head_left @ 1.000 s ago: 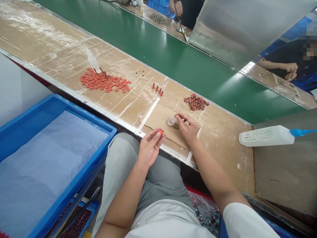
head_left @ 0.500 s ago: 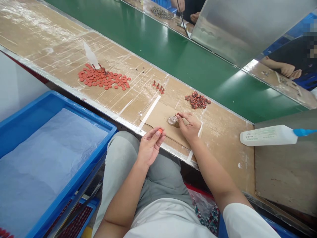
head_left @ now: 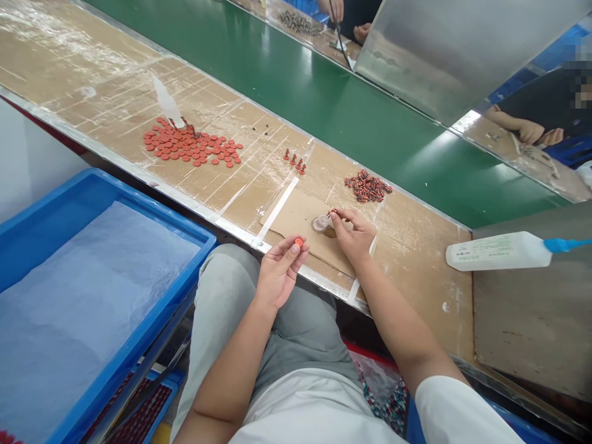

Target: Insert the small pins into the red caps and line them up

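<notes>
Pinched between the thumb and fingers of my left hand (head_left: 283,268) is a small red disc (head_left: 299,242), held above the table's near edge. My right hand (head_left: 354,237) is closed on a small red-and-black figurine (head_left: 332,212), mostly hidden by the fingertips. That figurine is beside a round, whitish glue dish (head_left: 320,224) on a cardboard sheet (head_left: 296,213); I cannot tell whether it touches the dish. Behind the right hand lies a pile of similar figurines (head_left: 367,186). Several figurines on red bases (head_left: 295,161) stand in a short row.
Many red discs (head_left: 185,145) are spread at the left, with a white bottle-like piece (head_left: 166,102) among them. A glue bottle (head_left: 502,251) with a blue nozzle lies at the right. A green belt (head_left: 277,80) runs behind; a blue tray (head_left: 115,179) is left. Co-workers' hands (head_left: 531,131) show across.
The view has shifted very slightly. Both hands keep almost the same place and grip.
</notes>
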The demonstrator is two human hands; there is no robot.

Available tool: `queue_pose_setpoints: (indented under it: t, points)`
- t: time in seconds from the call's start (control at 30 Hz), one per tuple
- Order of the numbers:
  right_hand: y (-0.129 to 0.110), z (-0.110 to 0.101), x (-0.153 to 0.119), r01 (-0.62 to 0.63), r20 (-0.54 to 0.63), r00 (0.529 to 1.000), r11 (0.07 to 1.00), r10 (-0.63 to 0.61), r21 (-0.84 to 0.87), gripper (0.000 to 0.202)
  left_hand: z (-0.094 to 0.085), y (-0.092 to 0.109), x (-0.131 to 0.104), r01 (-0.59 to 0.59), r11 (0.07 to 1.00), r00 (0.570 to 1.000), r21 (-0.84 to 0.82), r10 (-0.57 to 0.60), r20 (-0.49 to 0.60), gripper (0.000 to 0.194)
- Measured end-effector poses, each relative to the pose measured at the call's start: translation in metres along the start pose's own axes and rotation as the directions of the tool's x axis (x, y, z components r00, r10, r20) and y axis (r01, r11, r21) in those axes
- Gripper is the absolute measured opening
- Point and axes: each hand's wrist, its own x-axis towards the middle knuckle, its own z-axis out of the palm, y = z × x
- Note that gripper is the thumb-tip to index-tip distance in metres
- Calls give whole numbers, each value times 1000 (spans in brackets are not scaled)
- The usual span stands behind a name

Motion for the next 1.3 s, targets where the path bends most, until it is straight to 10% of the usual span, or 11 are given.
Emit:
queue_pose_setpoints:
  t: [0.23,0.53,0.87,1.3]
  points:
    - [-4,-1,1,-285,5,953,887,304,364,36,0,-3,0,-19,999,1000,34,20,-20,28]
    - [-13,-3,0,-357,24,919,803,394,477,33,2,-8,1,-38,998,999,40,38,12,24]
    - [-83,-13,-45,-324,138,943,734,304,598,24,7,-6,-3,-92,994,995,58,90,32,23]
    - [-84,-10,-63,-160,52,986,833,156,530,18,7,-7,-5,-123,991,989,61,117,94,18]
